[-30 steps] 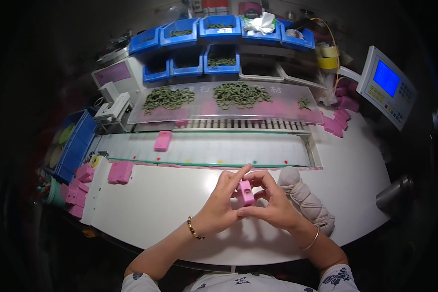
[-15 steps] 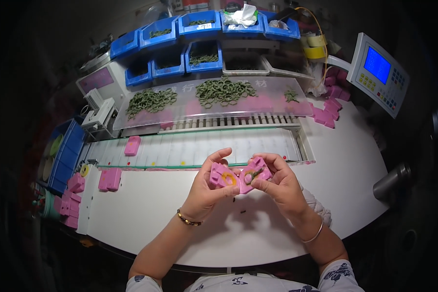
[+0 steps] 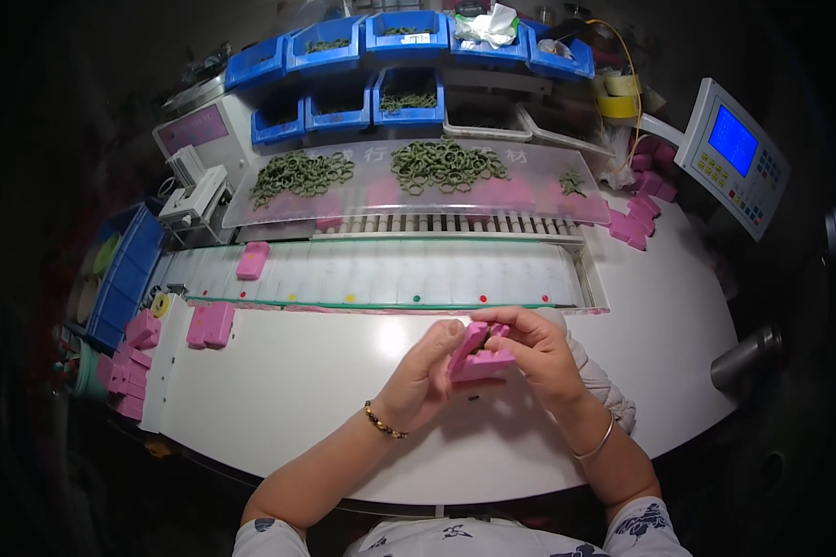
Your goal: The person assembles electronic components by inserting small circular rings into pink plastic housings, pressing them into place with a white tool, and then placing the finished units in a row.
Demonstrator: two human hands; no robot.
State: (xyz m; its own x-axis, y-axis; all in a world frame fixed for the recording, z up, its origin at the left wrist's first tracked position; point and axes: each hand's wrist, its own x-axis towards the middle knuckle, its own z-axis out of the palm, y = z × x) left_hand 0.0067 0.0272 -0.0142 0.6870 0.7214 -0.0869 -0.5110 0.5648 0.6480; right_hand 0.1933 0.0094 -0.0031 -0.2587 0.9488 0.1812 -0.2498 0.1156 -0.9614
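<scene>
A pink rubber mold (image 3: 478, 369) is parted like a V between my hands, over the near part of the white table. My left hand (image 3: 418, 376) is closed round its left and lower side, thumb pointing up. The fingers of my right hand (image 3: 541, 360) are bent at the mold's right side, the thumb reaching into the gap. Inside the gap shows a bit of something dark green, mostly hidden by the mold and my fingers. A small dark scrap (image 3: 474, 398) lies on the table just below.
Green rings (image 3: 446, 167) lie in heaps on a clear sheet (image 3: 372, 200) above a roller conveyor. Blue bins (image 3: 409, 97) stand behind. Other pink molds (image 3: 212, 325) sit at left. A screen panel (image 3: 734, 148) and a dark cylinder (image 3: 748, 357) stand at right.
The mold's two halves, spread flat with their hollows facing up, are now folded toward each other into a V. Both hands have shifted slightly right and down. The view has tilted slightly.
</scene>
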